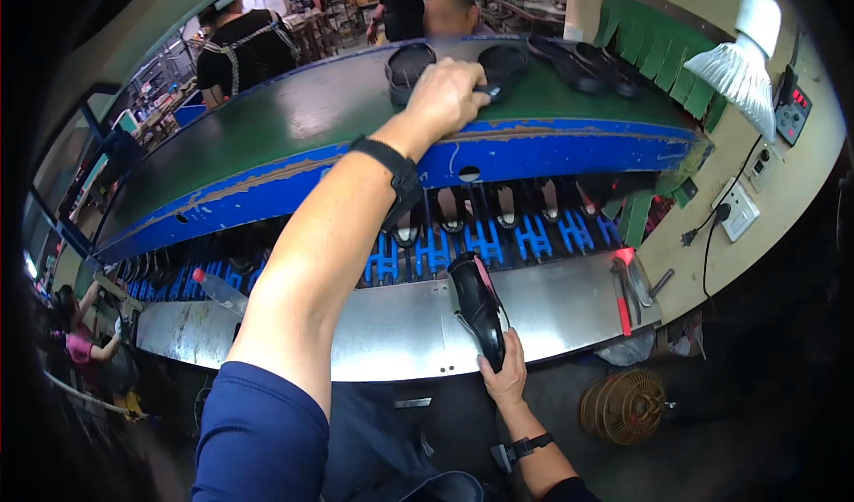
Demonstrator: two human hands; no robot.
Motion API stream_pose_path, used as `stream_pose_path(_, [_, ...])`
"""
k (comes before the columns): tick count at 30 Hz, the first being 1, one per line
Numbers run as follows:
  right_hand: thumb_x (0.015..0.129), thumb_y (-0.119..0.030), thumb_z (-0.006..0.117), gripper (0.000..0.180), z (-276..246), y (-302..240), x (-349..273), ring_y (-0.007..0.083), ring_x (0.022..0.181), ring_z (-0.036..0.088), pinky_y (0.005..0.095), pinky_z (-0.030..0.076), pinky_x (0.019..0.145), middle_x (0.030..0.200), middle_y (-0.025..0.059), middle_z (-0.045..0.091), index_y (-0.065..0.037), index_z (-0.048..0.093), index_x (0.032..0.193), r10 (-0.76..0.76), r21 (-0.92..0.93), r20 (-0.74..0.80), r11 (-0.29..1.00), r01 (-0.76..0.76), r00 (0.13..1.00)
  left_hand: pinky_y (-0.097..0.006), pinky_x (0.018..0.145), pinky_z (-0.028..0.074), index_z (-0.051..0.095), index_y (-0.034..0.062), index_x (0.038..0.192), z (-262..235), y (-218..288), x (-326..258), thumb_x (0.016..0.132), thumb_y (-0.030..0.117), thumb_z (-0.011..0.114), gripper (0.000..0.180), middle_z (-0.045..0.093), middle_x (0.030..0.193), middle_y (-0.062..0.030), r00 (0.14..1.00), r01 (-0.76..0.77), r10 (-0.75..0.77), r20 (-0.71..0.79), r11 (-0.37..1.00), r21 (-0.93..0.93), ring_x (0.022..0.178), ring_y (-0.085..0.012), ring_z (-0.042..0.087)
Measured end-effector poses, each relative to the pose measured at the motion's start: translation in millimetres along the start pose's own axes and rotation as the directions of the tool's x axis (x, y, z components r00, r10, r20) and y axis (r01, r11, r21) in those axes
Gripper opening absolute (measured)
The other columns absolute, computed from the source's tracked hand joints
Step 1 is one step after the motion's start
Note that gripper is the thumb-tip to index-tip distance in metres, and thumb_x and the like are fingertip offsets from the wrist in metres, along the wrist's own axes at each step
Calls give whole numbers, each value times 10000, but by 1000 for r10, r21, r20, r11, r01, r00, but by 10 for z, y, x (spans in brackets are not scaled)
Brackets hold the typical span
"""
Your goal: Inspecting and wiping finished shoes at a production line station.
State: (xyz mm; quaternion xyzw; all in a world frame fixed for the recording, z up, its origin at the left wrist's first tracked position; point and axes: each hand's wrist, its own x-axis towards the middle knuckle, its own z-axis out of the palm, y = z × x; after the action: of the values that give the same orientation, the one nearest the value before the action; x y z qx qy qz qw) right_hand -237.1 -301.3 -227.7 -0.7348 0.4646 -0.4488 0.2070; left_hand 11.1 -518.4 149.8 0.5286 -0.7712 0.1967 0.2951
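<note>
My left hand (445, 100) reaches over the green conveyor belt, its fingers closed at the near edge of a black shoe sole (505, 60). Another black sole (411, 59) lies just left of the hand. Lower down, my right hand (505, 368) grips a black shoe (477, 302) by its lower end, with the shoe above the metal ledge (391, 328). A pink patch shows along the shoe's side.
More black soles (583, 66) lie farther right on the belt. Below it, several shoes (505, 208) sit among blue racks (485, 244). Red-handled pliers (621, 297) and a clear bottle (222, 290) rest on the ledge. A lamp (743, 66) hangs at right; people (245, 52) work beyond.
</note>
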Motion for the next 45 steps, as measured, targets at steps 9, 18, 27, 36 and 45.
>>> stream_pose_path(9, [718,-148,786,723,-299,165,281,443,1073,629,485,508,924,1155,273,644,-14,479,1359,58,-162,185,986,-27,981,-428,687,472,618,67,855,-1549,1338,-2137,732,233,781,264,597,756,-115,933,-295,327,152,935,-197,766,-346,588])
stream_pose_path(18, [806,-233,786,445,-1367,-1786,617,274,943,686,376,531,860,1015,169,702,9,640,1150,-231,269,181,947,177,956,-404,668,544,633,56,953,-1222,2478,-5819,901,260,694,219,692,829,-123,568,734,-314,761,612,-295,774,-320,695])
stream_pose_path(27, [929,-262,645,442,-689,-1543,-547,182,1116,590,315,438,999,1180,82,650,34,611,1255,-5,617,637,602,-507,771,-335,845,496,650,-32,986,-742,742,-6452,884,195,735,263,676,945,-83,230,657,-955,188,10,-754,880,-167,623])
stream_pose_path(36, [923,-653,485,842,-732,-1038,-1614,439,1027,660,525,550,913,1228,289,610,24,426,1421,-30,355,927,-249,-901,373,-537,1105,419,485,-38,1398,-1203,1086,-5695,816,207,556,636,518,1387,-318,632,-15,-577,516,-676,-737,1338,-430,480])
stream_pose_path(45, [895,-712,485,896,-975,-1392,-1179,351,992,681,455,567,877,1111,254,660,60,480,1349,-130,370,918,-59,-927,374,-493,1067,465,508,-69,1355,-1509,1330,-5011,1067,528,174,742,621,1261,-230,630,89,-490,602,-724,-684,1226,-370,575])
